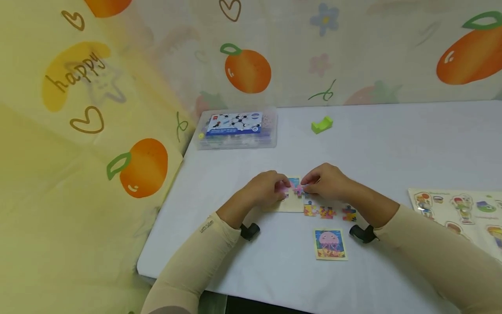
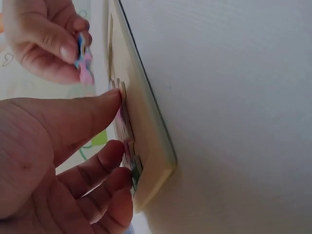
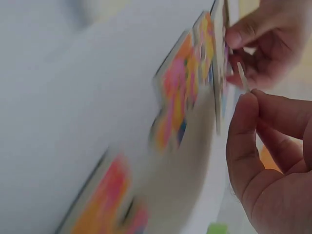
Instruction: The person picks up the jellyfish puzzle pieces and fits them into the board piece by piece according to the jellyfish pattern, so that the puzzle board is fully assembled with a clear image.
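A shallow wooden puzzle board [image 1: 293, 206] lies on the table with some jigsaw pieces in it. My left hand [image 1: 269, 188] is over its left part, thumb and fingertips resting on the pieces there, as the left wrist view shows. Between thumb and fingers my right hand [image 1: 330, 182] pinches a pink and blue jigsaw piece [image 2: 85, 61], raised over the board's right side. Several loose orange and yellow pieces [image 1: 327, 212] lie just right of and below the board. Nearer the table's front is a picture card [image 1: 330, 245] with a pink jellyfish.
A clear plastic case [image 1: 270, 135] with a blue and white label stands at the back left. Right of it sits a small green block [image 1: 322, 125]. A large picture board [image 1: 439, 205] lies at the right. Printed curtains border the table.
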The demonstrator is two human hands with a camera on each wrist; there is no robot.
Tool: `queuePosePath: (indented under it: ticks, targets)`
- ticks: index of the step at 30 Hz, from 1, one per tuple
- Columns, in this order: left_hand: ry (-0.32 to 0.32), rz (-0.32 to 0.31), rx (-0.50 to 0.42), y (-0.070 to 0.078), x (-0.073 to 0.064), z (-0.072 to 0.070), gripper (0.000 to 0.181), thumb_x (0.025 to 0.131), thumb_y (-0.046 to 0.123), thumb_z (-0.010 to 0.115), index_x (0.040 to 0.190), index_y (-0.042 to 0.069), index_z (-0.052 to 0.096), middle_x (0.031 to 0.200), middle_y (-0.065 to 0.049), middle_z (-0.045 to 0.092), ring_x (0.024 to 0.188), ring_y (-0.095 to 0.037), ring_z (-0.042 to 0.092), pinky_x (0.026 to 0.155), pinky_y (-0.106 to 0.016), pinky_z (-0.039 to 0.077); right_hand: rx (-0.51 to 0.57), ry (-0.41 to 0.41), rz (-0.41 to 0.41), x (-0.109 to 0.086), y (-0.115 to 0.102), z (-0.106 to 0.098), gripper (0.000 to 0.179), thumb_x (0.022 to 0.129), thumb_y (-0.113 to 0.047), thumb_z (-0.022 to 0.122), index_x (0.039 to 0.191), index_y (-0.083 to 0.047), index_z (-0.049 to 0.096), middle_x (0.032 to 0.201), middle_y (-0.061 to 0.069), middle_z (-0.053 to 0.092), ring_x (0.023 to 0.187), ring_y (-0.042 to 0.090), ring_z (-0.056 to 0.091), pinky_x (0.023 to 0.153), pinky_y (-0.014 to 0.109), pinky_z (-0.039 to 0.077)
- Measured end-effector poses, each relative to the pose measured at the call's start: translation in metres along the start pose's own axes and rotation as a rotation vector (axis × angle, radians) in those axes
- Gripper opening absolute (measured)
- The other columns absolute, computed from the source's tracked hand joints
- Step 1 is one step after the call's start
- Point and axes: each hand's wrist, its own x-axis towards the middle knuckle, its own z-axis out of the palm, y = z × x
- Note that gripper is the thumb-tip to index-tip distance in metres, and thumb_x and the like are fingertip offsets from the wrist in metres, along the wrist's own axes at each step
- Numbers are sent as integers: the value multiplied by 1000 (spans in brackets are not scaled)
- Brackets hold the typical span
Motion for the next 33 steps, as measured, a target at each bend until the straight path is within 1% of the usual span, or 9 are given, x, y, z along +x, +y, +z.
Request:
queuePosePath:
  ticks: [2, 5, 9, 15, 21, 24, 29, 31, 33]
  targets:
    - [7, 17, 0, -2, 0, -1, 28, 95, 23, 73, 123, 21, 69, 102, 1, 60, 95, -17, 55, 86, -32, 46, 16, -26, -1, 7, -6, 6, 19, 95, -16, 71, 112, -9, 78, 98, 3, 75, 85, 16, 66, 78, 28, 54]
    - [10, 32, -7, -2, 1, 0, 26, 96, 25, 73, 121, 20, 70, 101, 1, 61, 94, -17, 56, 84, -31, 47, 12, -39, 8, 14, -11, 12, 16, 95, -13, 72, 108, -8, 79, 92, 3, 75, 79, 15, 65, 73, 26, 53]
    - [16, 17, -12, 1, 4, 0, 21, 97, 26, 70, 118, 20, 71, 97, 2, 62, 91, -16, 56, 81, -30, 46, -38, -26, 7, 19, -15, 16, 13, 93, -12, 73, 103, -8, 80, 87, 3, 73, 83, 17, 62, 74, 26, 51]
    - [29, -23, -16, 4, 6, 1, 19, 95, 24, 73, 114, 21, 71, 95, 0, 62, 91, -18, 56, 81, -31, 46, -126, 10, 29, 21, -21, 15, 17, 93, -14, 71, 108, -7, 76, 93, 8, 67, 89, 23, 58, 74, 30, 48]
    - [31, -38, -20, 2, 8, 3, 18, 95, 26, 73, 113, 22, 71, 96, 1, 62, 92, -17, 57, 82, -32, 46, -188, 37, 44, 23, -18, 13, 18, 90, -15, 73, 106, -6, 70, 82, 6, 59, 80, 20, 55, 68, 30, 44]
    - [35, -40, -14, 1, 10, 4, 18, 94, 27, 74, 111, 22, 72, 95, 2, 64, 91, -17, 57, 82, -32, 46, -210, 48, 29, 24, -16, 13, 20, 89, -16, 75, 105, -6, 69, 81, 5, 58, 79, 20, 55, 69, 31, 44]
    - [48, -66, -17, 1, 13, 3, 17, 92, 28, 77, 108, 24, 73, 94, 4, 67, 91, -16, 59, 82, -32, 47, -344, 76, -4, 17, -17, 12, 21, 90, -23, 75, 103, -8, 68, 91, 7, 62, 87, 23, 56, 74, 35, 45]
    - [47, -78, -27, 1, 14, 3, 15, 92, 28, 77, 107, 25, 73, 95, 5, 67, 92, -16, 59, 83, -33, 48, -412, 56, -9, 10, -19, 10, 21, 89, -26, 75, 101, -9, 68, 93, 7, 63, 87, 24, 56, 74, 36, 46]
    - [40, -87, -37, 2, 14, 2, 14, 92, 27, 76, 106, 25, 73, 96, 5, 67, 93, -16, 58, 84, -33, 47, -460, 8, -2, 1, -20, 9, 25, 88, -28, 77, 101, -9, 68, 94, 7, 63, 87, 24, 55, 75, 37, 46]
